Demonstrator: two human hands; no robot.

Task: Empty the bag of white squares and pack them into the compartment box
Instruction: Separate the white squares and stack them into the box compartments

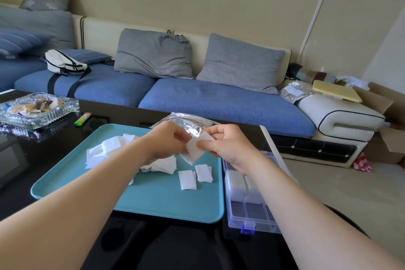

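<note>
White squares [105, 149] lie in a loose heap on the left half of a teal tray [153, 208], probably tipped out there so they can be sorted on a rimmed surface rather than on the dark table [22, 160]. Farther left, a glass ashtray [37, 107] and a green lighter [82, 119] sit well apart from the work and seem to play no part in it.

Toward the tray's right side, two small squared-up stacks [187, 180] rest side by side near the edge closest to the box, likely staged for transfer. Above the tray's middle, the left hand [166, 140] curls its fingers in and pinches one edge of a held stack [195, 149] of squares. The right hand [228, 144] pinches the opposite edge between thumb and forefinger. This two-handed grip seems meant to line the sheets up before packing.

Behind the hands, the foil bag [186, 120] lies flat on the table just beyond the tray's far edge, and it looks emptied. At the right, the clear compartment box [247, 210] stands open just beside the tray. Its far compartments already hold white stacks and its near ones are bare. Its place by the right hand probably keeps each transfer short.
</note>
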